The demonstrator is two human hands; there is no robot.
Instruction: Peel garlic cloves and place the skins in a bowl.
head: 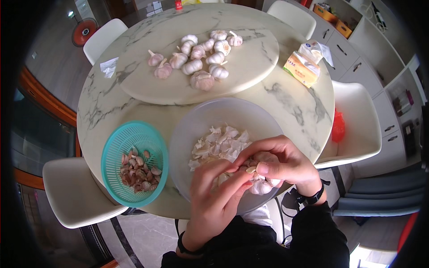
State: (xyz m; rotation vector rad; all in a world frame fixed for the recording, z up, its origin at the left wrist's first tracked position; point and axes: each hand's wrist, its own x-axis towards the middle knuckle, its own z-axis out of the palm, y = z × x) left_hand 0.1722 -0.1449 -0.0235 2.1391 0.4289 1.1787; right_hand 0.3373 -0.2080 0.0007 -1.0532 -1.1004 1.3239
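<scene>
A partly broken-open garlic bulb (pixel 260 186) is held over the big translucent plastic bowl (pixel 226 112). My right hand (pixel 291 164) grips it from the right, with the thumb against an exposed clove end. From the left, the fingers of my left hand (pixel 212 194) pinch the same bulb and hide part of it. Papery garlic skins (pixel 219 145) lie in the bowl beneath. To the left stands a turquoise plastic colander (pixel 106 160) with many loose unpeeled garlic cloves (pixel 137 171) at its bottom.
Several whole garlic bulbs (pixel 202 80) sit on the round marble-patterned turntable (pixel 154 93) behind the bowl. A pack of tissues (pixel 301 68) lies at the table's right, a crumpled tissue (pixel 109 67) at its left. White chairs (pixel 80 191) surround the table.
</scene>
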